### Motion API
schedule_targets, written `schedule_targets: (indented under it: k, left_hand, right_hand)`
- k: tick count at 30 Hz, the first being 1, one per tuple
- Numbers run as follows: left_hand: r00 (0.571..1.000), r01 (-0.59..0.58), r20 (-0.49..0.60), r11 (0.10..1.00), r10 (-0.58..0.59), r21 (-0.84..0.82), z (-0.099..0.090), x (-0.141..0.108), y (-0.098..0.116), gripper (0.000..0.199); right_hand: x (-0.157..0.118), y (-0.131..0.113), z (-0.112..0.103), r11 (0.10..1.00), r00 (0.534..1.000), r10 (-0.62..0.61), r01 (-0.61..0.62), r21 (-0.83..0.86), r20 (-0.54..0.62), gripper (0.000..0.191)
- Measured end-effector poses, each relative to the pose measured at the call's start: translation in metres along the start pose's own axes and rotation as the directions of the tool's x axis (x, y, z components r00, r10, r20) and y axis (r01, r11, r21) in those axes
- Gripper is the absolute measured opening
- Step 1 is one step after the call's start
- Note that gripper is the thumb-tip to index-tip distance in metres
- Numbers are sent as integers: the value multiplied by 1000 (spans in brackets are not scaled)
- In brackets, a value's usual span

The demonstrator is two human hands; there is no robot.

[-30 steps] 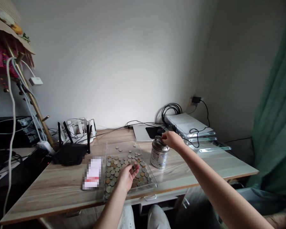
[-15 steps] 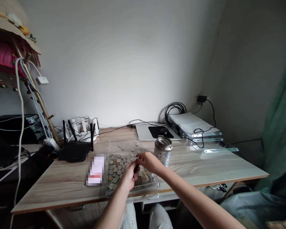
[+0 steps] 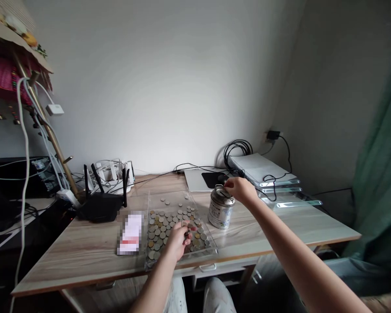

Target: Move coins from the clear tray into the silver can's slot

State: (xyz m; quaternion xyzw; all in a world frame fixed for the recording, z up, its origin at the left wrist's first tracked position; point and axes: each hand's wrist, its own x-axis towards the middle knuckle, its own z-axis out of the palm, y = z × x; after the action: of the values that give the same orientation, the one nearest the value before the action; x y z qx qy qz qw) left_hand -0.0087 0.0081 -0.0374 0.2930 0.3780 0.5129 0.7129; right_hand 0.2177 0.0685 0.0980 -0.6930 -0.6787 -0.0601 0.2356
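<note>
My left hand (image 3: 179, 239) hovers low over a clear plastic tray (image 3: 154, 198), its fingers curled around a few coins (image 3: 187, 234). Many silver and yellowish coins (image 3: 163, 228) lie spread in the tray beneath it. To the right of the tray stands a round metal coin tin (image 3: 220, 213) with a slot in its lid. My right hand (image 3: 240, 190) reaches over the lid, thumb and fingers pinched together at the slot on a coin that they mostly hide.
A phone with a blurred screen (image 3: 130, 234) lies left of the tray. Behind it stands a black router (image 3: 102, 206) with antennas. At the back are a silver laptop (image 3: 195, 180), a black cable coil (image 3: 237, 148) and stacked clear trays (image 3: 288, 191). The desk's front edge runs close to my knees.
My right hand has moved from beside my left hand over the tray to the tin's lid. The left hand stays above the tray, and the coins in it now show.
</note>
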Motion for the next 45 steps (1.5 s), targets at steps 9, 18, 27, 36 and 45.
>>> schedule_targets:
  k: [9, 18, 27, 36, 45]
  left_hand:
    - [998, -31, 55, 994, 26, 101, 1, -4, 2, 24]
    - [990, -67, 133, 983, 44, 172, 2, -4, 0, 34]
    - [988, -15, 154, 992, -4, 126, 2, -5, 1, 26]
    - [993, -50, 115, 988, 33, 149, 3, -6, 2, 20]
    - [990, -133, 67, 981, 124, 139, 0, -3, 0, 26]
  right_hand:
    - [-11, -16, 5, 991, 998, -55, 53, -120, -16, 20]
    - [-69, -82, 58, 819, 802, -505, 329, 470, 318, 26]
    - [-35, -58, 29, 843, 947, -305, 219, 491, 102, 22]
    - [3, 3, 5, 999, 999, 27, -28, 29, 44, 16]
    - [-37, -41, 13, 981, 969, -187, 194, 29, -162, 26]
